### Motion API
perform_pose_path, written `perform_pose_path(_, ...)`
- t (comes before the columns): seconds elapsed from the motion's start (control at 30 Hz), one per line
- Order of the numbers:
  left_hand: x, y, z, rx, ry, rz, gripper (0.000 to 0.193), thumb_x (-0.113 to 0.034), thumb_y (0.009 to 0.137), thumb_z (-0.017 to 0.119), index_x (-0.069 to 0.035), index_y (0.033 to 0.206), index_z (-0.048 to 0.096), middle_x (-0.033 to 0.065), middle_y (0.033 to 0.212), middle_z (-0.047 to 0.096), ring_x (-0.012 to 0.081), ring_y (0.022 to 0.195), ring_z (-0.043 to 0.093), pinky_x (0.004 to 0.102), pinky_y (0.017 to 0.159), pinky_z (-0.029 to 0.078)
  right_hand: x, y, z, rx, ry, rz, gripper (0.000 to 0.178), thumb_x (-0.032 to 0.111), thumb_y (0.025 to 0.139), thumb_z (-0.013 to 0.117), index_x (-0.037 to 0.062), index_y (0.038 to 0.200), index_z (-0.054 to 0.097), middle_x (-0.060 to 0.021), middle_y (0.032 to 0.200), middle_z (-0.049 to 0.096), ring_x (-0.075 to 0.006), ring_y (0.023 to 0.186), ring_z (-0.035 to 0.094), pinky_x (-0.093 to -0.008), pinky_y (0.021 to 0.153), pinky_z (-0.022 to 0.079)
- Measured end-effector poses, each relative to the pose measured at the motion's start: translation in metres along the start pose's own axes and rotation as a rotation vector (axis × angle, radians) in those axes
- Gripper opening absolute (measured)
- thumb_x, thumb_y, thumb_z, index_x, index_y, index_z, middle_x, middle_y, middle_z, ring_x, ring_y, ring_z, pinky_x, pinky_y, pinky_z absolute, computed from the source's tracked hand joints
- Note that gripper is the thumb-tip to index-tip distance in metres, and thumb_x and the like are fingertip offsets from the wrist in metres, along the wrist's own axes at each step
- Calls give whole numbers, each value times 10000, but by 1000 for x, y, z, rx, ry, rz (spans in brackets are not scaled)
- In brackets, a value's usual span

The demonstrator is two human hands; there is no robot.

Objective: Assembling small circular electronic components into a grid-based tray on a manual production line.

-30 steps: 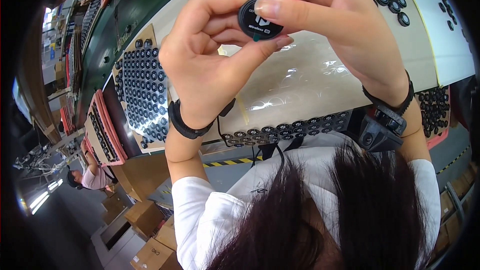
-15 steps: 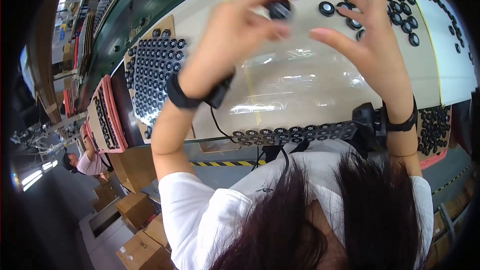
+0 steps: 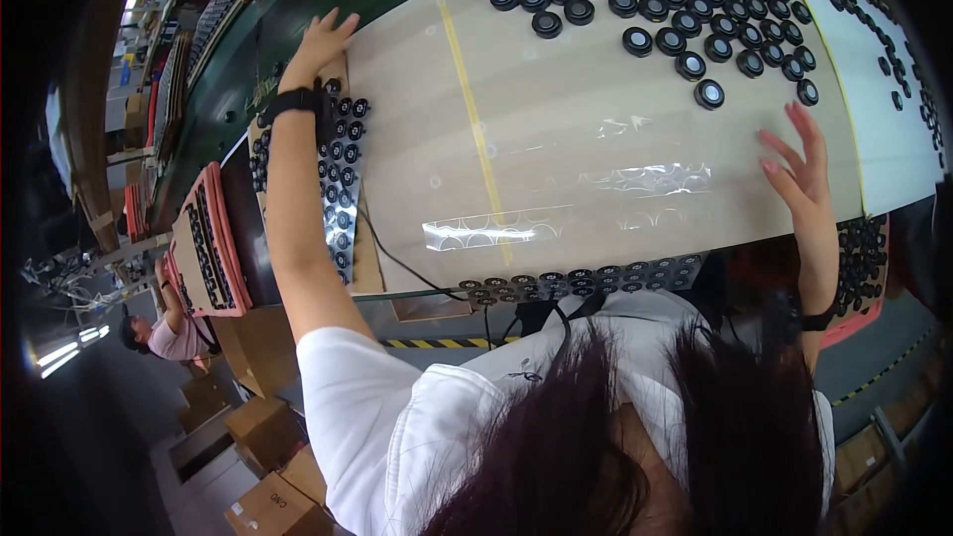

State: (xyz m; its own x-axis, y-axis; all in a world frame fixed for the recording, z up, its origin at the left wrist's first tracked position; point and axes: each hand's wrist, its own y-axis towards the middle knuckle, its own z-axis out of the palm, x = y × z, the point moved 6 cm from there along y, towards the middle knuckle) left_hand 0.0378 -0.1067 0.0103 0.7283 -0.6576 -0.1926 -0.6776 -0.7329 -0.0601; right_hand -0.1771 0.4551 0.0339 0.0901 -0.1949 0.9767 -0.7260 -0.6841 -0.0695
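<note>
I see both hands have let go of the black round part and spread apart since a moment ago. My left hand [image 3: 320, 40] lies flat and empty at the far-left edge of the tray of black discs [image 3: 342, 189]. My right hand [image 3: 799, 174] rests open, fingers spread, on the pale worktable [image 3: 556, 119], just below the loose black discs [image 3: 695, 30]. Bare board lies between them, crossed by clear plastic strips [image 3: 556, 208].

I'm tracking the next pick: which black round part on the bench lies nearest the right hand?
The black disc at the lower edge of the cluster, up and left of the right hand; it sits lowest, apart from the others.
</note>
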Motion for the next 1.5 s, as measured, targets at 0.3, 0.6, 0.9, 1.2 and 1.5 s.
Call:
perform_pose_path(0.3, -204, -274, 10, 477, 14, 614, 725, -394, 700, 621, -116, 1296, 314, 162, 1358, 233, 335, 1246, 234, 443, 997, 211, -11, -17, 15, 457, 690, 356, 539, 219, 853, 410, 33, 1316, 206, -195, 1323, 273, -308, 1120, 433, -411, 905, 363)
perform_pose_path(0.6, -198, -318, 42, 249, 72, 407, 854, -421, 643, 650, -138, 1332, 232, 180, 1372, 171, 369, 1258, 172, 481, 998, 180, -22, -32, 66, 783, 698, 493, 640, 244, 817, 488, 13, 1322, 169, -206, 1242, 396, -299, 1097, 456, -360, 901, 374)
perform_pose_path(0.9, -189, -331, 37, -59, -180, 240, 849, -311, 634, 714, -18, 1292, 264, 232, 1336, 193, 356, 1249, 195, 461, 982, 241, -16, -59, 87, 739, 302, 336, 244, 11, 757, 525, -52, 992, 541, -176, 872, 607, -251, 844, 591, -306, 759, 456)
perform_pose_path(1.2, -168, -337, 12, -118, -1589, 136, 432, 67, 662, 600, 20, 1073, 476, 151, 960, 540, 246, 884, 524, 347, 757, 426, 85, -42, 46, 613, 156, -584, 114, 6, 687, 573, 8, 792, 616, -172, 840, 586, -261, 734, 590, -319, 661, 482)
perform_pose_path(1.5, -185, -357, 22, -379, -476, 312, 193, 67, 601, 589, -30, 767, 611, 88, 841, 558, 252, 798, 519, 311, 659, 431, -15, -30, 57, 450, -26, -272, 97, 10, 646, 664, 50, 733, 653, -101, 1016, 565, -196, 898, 531, -291, 807, 413)
